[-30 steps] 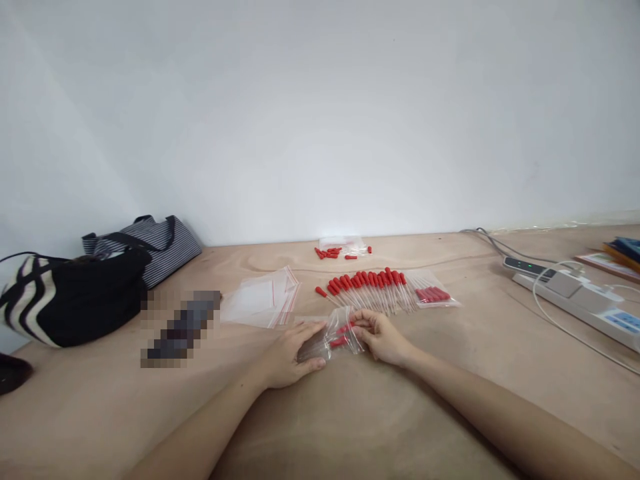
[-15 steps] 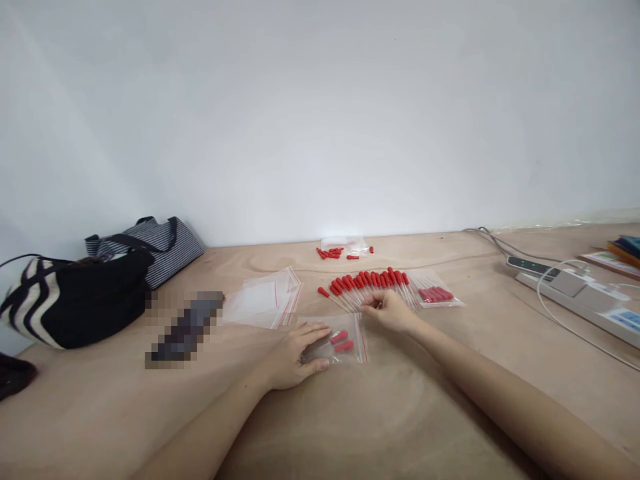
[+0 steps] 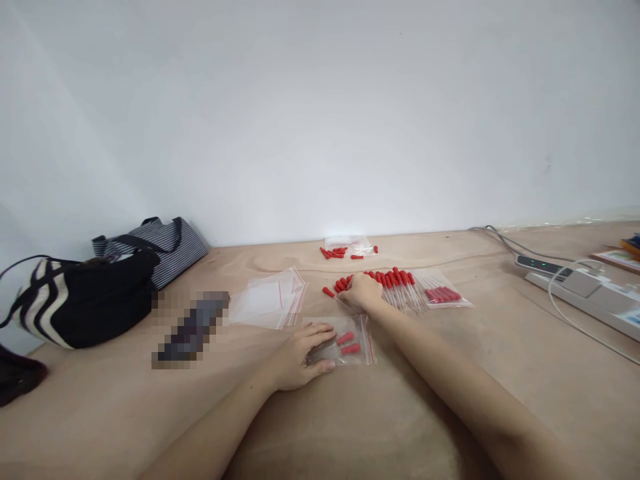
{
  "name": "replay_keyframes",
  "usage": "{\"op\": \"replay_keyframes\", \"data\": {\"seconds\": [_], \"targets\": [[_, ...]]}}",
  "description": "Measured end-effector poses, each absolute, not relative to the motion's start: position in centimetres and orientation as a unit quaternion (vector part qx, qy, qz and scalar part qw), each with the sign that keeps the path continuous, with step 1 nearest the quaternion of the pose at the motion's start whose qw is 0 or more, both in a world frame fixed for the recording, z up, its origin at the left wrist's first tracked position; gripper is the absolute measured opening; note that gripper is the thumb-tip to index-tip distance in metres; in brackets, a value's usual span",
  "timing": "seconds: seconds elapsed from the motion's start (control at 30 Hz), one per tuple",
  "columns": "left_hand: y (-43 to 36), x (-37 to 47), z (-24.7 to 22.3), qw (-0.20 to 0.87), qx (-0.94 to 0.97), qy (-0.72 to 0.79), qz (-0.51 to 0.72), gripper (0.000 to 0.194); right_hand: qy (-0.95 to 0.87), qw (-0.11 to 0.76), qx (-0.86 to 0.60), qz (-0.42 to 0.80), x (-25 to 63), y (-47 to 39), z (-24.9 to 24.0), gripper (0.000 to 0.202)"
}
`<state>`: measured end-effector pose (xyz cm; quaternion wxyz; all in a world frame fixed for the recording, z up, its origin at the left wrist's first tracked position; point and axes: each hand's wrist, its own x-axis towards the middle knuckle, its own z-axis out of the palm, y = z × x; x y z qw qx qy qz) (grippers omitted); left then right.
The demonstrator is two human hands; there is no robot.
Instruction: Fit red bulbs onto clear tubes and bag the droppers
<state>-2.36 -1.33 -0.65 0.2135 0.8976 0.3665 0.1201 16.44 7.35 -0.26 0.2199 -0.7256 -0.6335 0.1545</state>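
Note:
Fingers stretched out, my left hand (image 3: 303, 357) lies over the left part of a clear zip bag (image 3: 367, 350), pressing it flat on the table. Two droppers with red rubber bulbs (image 3: 351, 349) show inside that bag; their glass ends are partly under my hand. My right hand (image 3: 364, 292) is at a fanned row of droppers (image 3: 400, 283), covering some bulbs left of the row's middle. Its fingers are curled in, and what sits between them is hidden. One dropper (image 3: 329, 292) slants apart at the row's left end.
Flat zip bags (image 3: 265, 303) lie at left. A filled bag of droppers (image 3: 443, 293) is right of the row. Loose red bulbs (image 3: 333, 253) lie near the wall. Handbags (image 3: 110, 300) and a blurred dark object (image 3: 193, 330) stand left; a power strip (image 3: 585, 300) with cables is right.
My right hand has moved up and left, from the glass ends to the red bulbs of the row. The left hand stays on the bag. The view has shifted slightly.

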Motion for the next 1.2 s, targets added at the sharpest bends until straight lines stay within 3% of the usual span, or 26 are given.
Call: {"op": "replay_keyframes", "data": {"seconds": [0.23,0.3,0.37,0.47,0.53,0.93,1.03,1.2], "targets": [[-1.3,-2.4,-0.7,0.212,0.899,0.365,0.119,0.051,-0.655,0.32,-0.659,0.185,18.6,6.6,0.7,0.021],[-1.4,-2.3,-0.5,0.213,0.897,0.371,0.112,0.049,-0.655,0.382,-0.621,0.198,20.2,5.7,0.7,0.021],[-1.5,-2.2,-0.2,0.214,0.896,0.375,0.104,0.047,-0.622,0.497,-0.559,0.233,21.9,4.4,0.4,0.025],[-1.5,-2.1,-0.1,0.219,0.896,0.371,0.106,0.044,-0.562,0.586,-0.499,0.304,23.9,1.9,-0.7,0.049],[-1.5,-2.1,-0.2,0.223,0.895,0.372,0.108,0.042,-0.541,0.594,-0.484,0.346,24.4,0.3,-1.4,0.056],[-1.4,-2.2,-0.3,0.231,0.894,0.366,0.115,0.038,-0.397,0.634,-0.467,0.473,22.0,-1.6,-4.1,0.048],[-1.4,-2.2,-0.4,0.223,0.895,0.366,0.122,0.035,-0.393,0.612,-0.459,0.511,21.4,-2.0,-3.9,0.047],[-1.4,-2.2,-0.6,0.229,0.894,0.361,0.133,0.048,-0.468,0.536,-0.475,0.517,20.4,-2.6,-3.6,0.041]]}}
